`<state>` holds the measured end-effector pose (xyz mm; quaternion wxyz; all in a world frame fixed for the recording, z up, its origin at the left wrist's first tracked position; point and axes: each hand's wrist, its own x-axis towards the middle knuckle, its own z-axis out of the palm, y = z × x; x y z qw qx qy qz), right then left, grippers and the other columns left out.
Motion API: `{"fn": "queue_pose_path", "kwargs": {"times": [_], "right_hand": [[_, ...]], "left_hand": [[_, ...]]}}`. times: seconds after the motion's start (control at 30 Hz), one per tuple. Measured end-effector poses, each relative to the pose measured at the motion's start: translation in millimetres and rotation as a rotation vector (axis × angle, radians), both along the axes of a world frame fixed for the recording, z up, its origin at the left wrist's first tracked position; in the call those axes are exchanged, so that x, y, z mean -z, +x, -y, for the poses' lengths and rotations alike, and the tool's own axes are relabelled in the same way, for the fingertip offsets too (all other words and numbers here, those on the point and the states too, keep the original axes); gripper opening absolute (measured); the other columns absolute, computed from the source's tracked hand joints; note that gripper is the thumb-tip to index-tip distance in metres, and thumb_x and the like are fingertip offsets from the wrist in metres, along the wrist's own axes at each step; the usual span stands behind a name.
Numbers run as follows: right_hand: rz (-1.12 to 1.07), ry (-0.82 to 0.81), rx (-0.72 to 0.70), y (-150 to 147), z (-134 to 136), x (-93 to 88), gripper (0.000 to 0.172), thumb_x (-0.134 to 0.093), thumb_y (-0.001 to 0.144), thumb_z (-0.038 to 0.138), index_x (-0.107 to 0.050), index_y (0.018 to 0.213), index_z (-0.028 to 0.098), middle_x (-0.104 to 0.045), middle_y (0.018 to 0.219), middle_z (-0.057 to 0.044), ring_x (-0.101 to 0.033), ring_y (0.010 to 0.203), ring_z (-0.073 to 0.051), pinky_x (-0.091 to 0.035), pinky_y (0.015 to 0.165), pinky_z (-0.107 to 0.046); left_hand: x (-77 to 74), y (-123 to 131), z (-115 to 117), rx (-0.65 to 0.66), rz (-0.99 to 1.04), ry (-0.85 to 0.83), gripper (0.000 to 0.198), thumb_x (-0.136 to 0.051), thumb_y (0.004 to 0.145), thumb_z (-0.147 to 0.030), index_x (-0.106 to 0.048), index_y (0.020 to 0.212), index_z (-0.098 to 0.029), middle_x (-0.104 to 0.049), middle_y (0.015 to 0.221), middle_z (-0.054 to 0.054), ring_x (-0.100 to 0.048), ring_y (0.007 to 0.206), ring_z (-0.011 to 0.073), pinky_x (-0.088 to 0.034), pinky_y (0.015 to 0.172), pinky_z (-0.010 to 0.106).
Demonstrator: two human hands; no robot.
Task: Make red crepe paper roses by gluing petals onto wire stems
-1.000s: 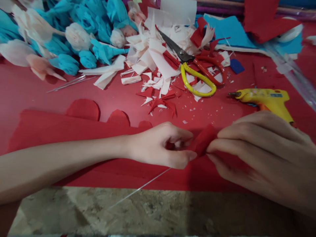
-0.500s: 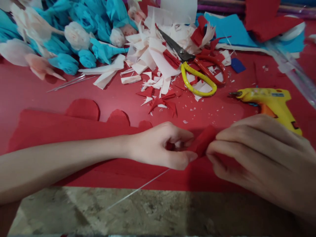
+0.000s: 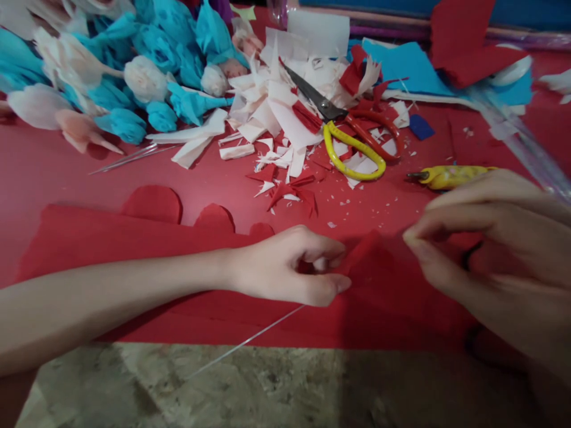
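rolling step: my left hand fingers clamp the red paper roll on its wire, right hand fingers pinched empty beside it, needing a regrip.

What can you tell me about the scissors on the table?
The scissors lie flat on a pile of white and red paper scraps. Their dark metal blades look shut and point up-left; one handle loop is yellow, the other red. Neither the left hand nor the right hand touches them.

Red crepe paper; yellow glue gun; scissors yellow-and-red-handled; turquoise, white paper flowers.
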<state>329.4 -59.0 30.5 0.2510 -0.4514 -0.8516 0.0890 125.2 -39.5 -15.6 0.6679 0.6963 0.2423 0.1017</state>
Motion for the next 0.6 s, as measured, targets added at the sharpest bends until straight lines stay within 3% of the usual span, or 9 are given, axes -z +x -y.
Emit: {"fn": "queue_pose_path", "kwargs": {"times": [0.33,0.6], "right_hand": [[-0.187,-0.145,0.033,6,-9,11.3,0.010,-0.054,0.079,0.009,-0.060,0.077,0.017,-0.061,0.078,0.001,-0.057,0.076,-0.008,-0.044,0.068,-0.018],[-0.259,-0.208,0.103,5,-9,14.3,0.009,-0.055,0.077,0.012,-0.060,0.076,0.019,-0.060,0.066,0.006,-0.056,0.058,-0.006,-0.043,0.050,-0.014]], "left_hand": [[0.2,0,3,-0.025,0.037,-0.065,0.030,-0.045,0.077,-0.023,-0.025,0.055,-0.018,-0.022,0.054,-0.007,-0.025,0.048,0.0043,-0.023,0.042,0.017],[-0.1,1,2,-0.004,0.017,-0.121,0.027,-0.043,0.078,-0.028,-0.029,0.058,-0.018,-0.027,0.056,-0.006,-0.025,0.049,0.0054,-0.023,0.044,0.019]]}}
